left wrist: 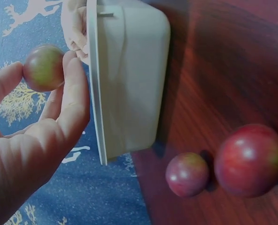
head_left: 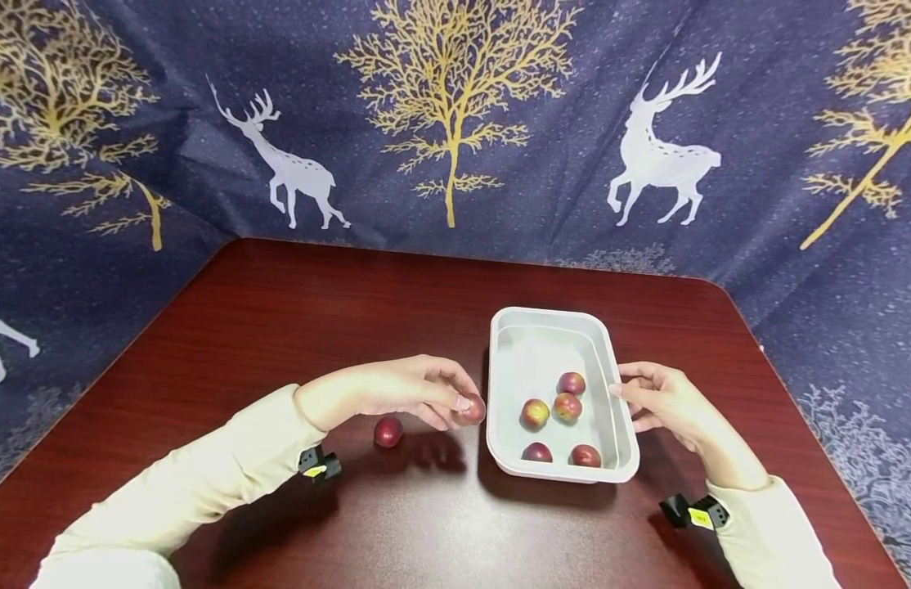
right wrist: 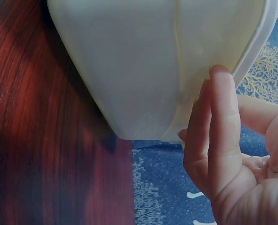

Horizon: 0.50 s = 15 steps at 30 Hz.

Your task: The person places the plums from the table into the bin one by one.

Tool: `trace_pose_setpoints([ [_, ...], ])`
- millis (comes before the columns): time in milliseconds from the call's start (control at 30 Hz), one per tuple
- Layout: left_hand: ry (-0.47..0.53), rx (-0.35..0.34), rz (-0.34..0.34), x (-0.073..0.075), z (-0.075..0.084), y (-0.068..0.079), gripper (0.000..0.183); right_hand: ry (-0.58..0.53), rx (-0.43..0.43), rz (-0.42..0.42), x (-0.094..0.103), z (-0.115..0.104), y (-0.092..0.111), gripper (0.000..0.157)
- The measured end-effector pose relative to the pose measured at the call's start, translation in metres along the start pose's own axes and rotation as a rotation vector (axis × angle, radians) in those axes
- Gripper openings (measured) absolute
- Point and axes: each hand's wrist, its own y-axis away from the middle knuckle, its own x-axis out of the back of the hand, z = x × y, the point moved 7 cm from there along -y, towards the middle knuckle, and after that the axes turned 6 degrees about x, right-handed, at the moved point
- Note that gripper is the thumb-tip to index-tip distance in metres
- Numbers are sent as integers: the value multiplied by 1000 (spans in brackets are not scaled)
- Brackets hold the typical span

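Observation:
My left hand [head_left: 400, 388] pinches a red and yellow-green plum [left wrist: 44, 68] between thumb and fingertips, just outside the left rim of a white plastic tub [head_left: 527, 317]. Inside the tub lie several plums, among them a yellowish one [head_left: 534, 415] and a dark one [head_left: 537, 452] by the near wall. At the tub's right side, my right hand [head_left: 669, 401] grips the rim, thumb on top and fingers along the outer wall [right wrist: 125, 65]. A dark red plum [head_left: 388, 432] sits on the table below the left wrist. The left wrist view shows another, smaller-looking plum [left wrist: 187, 174] beside it.
All this stands on a dark red-brown wooden table [head_left: 338, 303]. A blue cloth [head_left: 397, 188] printed with white deer and gold trees hangs behind the table's far edge and down both sides. A small black camera [head_left: 319, 464] is strapped at each wrist.

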Motion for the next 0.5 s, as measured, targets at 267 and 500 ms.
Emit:
trace_pose_setpoints([
  [267,33,11,28,3,15,-14,35,-6,0,-2,-2,0,-2,50],
  [500,32,5,34,0,27,-34,35,5,-16,4,0,1,0,51],
])
